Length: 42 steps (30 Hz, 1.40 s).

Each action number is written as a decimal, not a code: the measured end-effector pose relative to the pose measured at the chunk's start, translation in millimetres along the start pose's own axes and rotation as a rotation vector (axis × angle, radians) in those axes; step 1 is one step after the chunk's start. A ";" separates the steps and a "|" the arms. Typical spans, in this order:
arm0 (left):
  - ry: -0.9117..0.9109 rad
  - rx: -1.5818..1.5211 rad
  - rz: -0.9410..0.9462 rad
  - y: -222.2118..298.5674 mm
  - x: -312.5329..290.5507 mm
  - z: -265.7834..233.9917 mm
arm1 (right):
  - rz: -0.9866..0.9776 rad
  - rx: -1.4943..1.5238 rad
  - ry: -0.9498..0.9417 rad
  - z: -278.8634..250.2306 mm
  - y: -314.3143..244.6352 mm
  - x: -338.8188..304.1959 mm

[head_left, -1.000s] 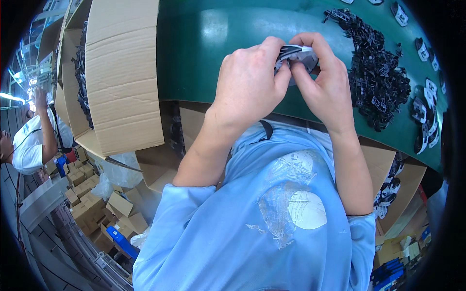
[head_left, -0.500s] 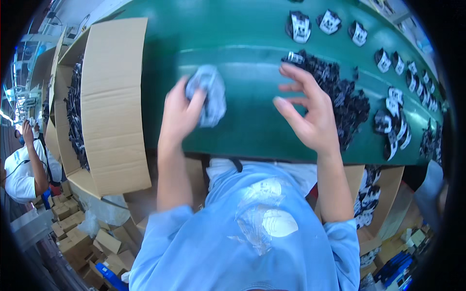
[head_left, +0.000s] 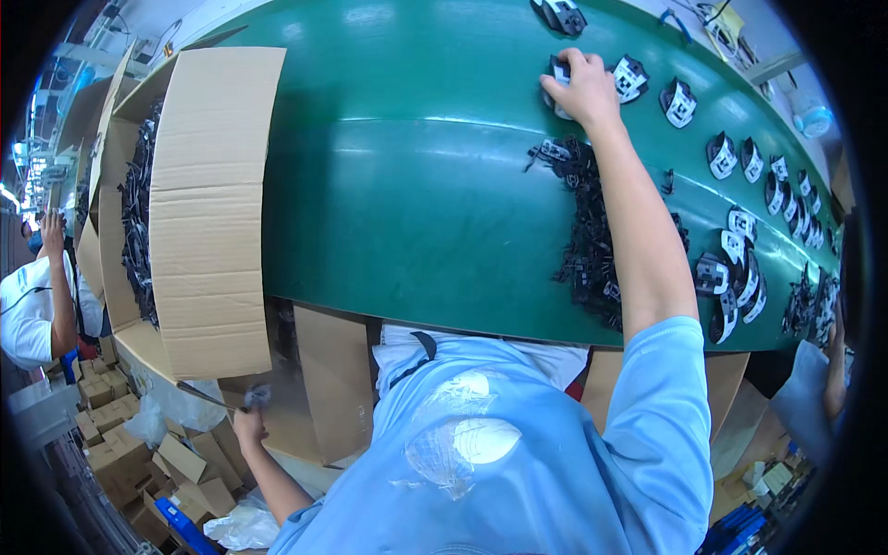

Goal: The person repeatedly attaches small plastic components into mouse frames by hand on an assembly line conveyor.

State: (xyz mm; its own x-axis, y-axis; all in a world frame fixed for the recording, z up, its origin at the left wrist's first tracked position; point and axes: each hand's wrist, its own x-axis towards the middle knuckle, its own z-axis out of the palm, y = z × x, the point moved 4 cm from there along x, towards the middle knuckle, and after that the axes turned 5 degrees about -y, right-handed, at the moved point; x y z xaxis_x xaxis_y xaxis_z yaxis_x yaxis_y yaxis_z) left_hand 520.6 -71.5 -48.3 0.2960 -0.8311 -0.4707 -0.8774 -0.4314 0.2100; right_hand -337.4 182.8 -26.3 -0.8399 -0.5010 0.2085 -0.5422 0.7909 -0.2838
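At the far side of the green table (head_left: pixel 398 213), my right hand (head_left: pixel 589 91) is closed around a black-and-white plastic part (head_left: pixel 559 70), its fingers over the top. A similar part stands just to its right and another lies farther back. My left hand (head_left: pixel 248 425) is low at the left, below the table edge, by an open cardboard box (head_left: pixel 333 388). A small blurred greyish thing (head_left: pixel 257 398) is beside its fingertips; whether the hand still grips it is unclear. Under my right forearm lies a pile of small black plastic pieces (head_left: pixel 587 240).
A large open carton (head_left: pixel 217 213) of black pieces stands at the left. Several black-and-white parts (head_left: pixel 721 155) line the far right, with a stacked cluster (head_left: pixel 735 273) nearer. Cardboard boxes litter the floor at lower left. Another person (head_left: pixel 37 305) is at far left; a sleeve shows at right.
My left hand has gone from over the table down to the box at lower left, taking the greyish bundle along. My right hand has reached forward and closed on a black-and-white part.
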 end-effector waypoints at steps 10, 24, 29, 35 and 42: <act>-1.133 -0.057 0.860 223.8 -208.0 95.9 | -0.528 0.683 0.043 -112.9 -127.7 -166.0; -2.024 -0.972 0.512 347.2 -248.9 215.6 | -0.536 -0.014 -0.221 -80.2 -80.5 -136.6; -1.679 -0.815 0.613 370.1 -231.6 201.8 | -0.635 -0.155 -0.367 -52.6 -68.2 -110.6; -0.554 0.136 1.172 412.0 -228.9 156.1 | -0.593 0.296 -0.350 -40.0 -106.8 -151.5; -0.003 0.298 1.775 374.6 -227.8 171.0 | -0.408 0.538 -0.344 -44.2 -105.1 -178.9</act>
State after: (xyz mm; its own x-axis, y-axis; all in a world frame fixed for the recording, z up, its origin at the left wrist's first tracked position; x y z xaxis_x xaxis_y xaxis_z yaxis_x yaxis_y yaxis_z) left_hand 60.0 16.2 -9.0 -0.9759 -0.1822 0.1199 -0.1450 0.9525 0.2677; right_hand -129.1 204.8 7.6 -0.4823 -0.8683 0.1160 -0.6735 0.2830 -0.6828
